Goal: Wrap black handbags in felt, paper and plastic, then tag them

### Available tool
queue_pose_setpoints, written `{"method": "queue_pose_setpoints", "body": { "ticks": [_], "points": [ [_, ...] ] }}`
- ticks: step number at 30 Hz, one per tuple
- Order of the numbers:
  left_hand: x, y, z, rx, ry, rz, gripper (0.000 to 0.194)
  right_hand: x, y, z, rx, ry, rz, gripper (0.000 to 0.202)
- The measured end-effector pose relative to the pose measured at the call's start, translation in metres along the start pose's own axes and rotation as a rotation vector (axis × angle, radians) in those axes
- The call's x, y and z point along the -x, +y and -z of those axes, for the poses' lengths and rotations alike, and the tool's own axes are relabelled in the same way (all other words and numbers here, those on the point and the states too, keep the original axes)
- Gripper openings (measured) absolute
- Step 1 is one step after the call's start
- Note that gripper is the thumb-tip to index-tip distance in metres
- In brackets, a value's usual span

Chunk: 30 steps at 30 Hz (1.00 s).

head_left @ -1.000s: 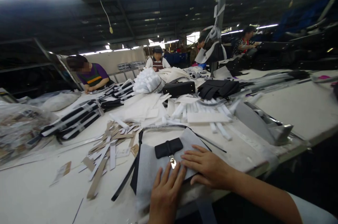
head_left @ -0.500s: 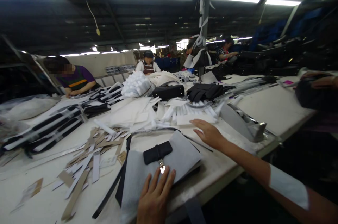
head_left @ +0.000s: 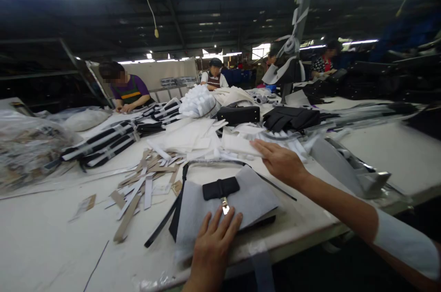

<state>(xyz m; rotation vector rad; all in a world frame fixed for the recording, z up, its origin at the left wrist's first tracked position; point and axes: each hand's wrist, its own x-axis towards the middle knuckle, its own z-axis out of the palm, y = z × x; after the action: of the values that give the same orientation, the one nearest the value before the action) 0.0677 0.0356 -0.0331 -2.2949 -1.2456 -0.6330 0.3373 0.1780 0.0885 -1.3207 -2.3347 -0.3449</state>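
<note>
A black bag (head_left: 174,221) lies on the table, its front covered by a pale grey sheet (head_left: 257,195). A black flap (head_left: 220,188) with a metal clasp (head_left: 225,205) shows on top of the sheet. My left hand (head_left: 216,241) rests on the sheet just below the clasp, fingers spread. My right hand (head_left: 280,159) reaches beyond the bag to a stack of white sheets (head_left: 237,144); its fingertips are at the stack's right edge, fingers stretched out. Whether they pinch a sheet is not clear.
Paper strips (head_left: 138,186) lie scattered left of the bag. Behind are black bags (head_left: 237,114), a white foam bundle (head_left: 198,101) and wrapped black-and-white strips (head_left: 103,143). A grey piece with metal parts (head_left: 344,168) lies right. Several people work across the table.
The view has swung to the right-to-left, so the scene sits differently in the frame. My right hand has come to the white sheets' edge. My left hand stays on the bag.
</note>
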Motion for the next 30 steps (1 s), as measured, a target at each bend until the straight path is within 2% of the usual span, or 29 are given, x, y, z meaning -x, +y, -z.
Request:
{"method": "queue_pose_setpoints", "body": {
  "ticks": [3, 5, 7, 10, 17, 22, 25, 30],
  "points": [
    [0.001, 0.0, 0.0, 0.015, -0.005, 0.0, 0.055, 0.013, -0.066, 0.006, -0.104, -0.099, 0.258, 0.062],
    [0.002, 0.002, 0.0, 0.038, -0.031, 0.025, 0.053, 0.028, -0.096, -0.005, -0.151, -0.201, 0.317, 0.061],
    [0.004, 0.004, 0.0, 0.06, -0.062, 0.059, 0.05, 0.041, -0.11, -0.02, -0.181, -0.295, 0.303, 0.062],
    [0.005, 0.006, 0.0, 0.078, -0.072, 0.08, 0.048, 0.051, -0.111, -0.033, -0.213, -0.389, 0.273, 0.067],
    [0.004, 0.004, -0.002, 0.077, -0.057, 0.071, 0.047, 0.043, -0.102, -0.029, -0.252, -0.484, 0.271, 0.058],
    [0.005, 0.004, -0.005, 0.082, -0.005, 0.053, 0.043, 0.048, -0.103, -0.033, -0.281, -0.408, 0.236, 0.055],
    [0.006, 0.005, -0.005, 0.07, -0.015, 0.081, 0.043, 0.051, -0.106, -0.034, -0.294, -0.345, 0.243, 0.053],
    [0.005, 0.005, -0.005, 0.077, -0.01, 0.064, 0.041, 0.052, -0.109, -0.034, -0.379, -0.332, 0.204, 0.052]
  ]
}}
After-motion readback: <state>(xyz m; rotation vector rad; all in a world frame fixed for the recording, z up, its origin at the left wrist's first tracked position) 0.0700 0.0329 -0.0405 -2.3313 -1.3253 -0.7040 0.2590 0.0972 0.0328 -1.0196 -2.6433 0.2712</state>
